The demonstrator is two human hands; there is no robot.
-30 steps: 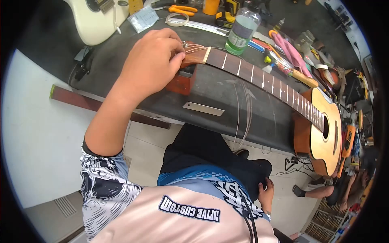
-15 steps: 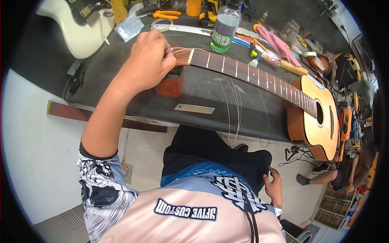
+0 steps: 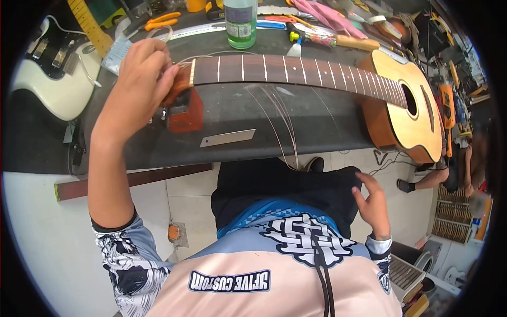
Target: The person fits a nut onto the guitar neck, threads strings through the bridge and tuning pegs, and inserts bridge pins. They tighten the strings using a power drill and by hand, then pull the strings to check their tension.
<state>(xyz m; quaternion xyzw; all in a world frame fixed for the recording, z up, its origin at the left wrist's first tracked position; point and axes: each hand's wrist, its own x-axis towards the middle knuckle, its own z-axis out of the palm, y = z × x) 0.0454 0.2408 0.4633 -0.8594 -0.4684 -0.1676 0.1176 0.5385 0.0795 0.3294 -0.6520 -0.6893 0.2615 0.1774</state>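
Note:
My left hand (image 3: 141, 74) is at the headstock (image 3: 180, 84) of an acoustic guitar (image 3: 412, 116), its fingers curled together; what they grip is hidden. The dark fretboard (image 3: 269, 70) runs to the right, with no strings along it. Beside the headstock, a reddish block (image 3: 187, 112) sits under the neck end. Thin loose strings (image 3: 282, 116) hang below the neck over the bench edge. My right hand (image 3: 373, 203) is low, near my leg, its thumb and fingers apart and holding nothing.
A metal plate (image 3: 228, 138) lies on the dark bench (image 3: 158, 150). Behind the neck stand a bottle of green liquid (image 3: 241, 26), orange-handled pliers (image 3: 161, 21) and several tools. A white electric guitar (image 3: 53, 87) is at left. Another person's leg (image 3: 430, 181) shows at right.
The view has shifted, so the guitar neck lies more level and the bench items sit further left. My left hand stays at the headstock. My right hand shows more fully.

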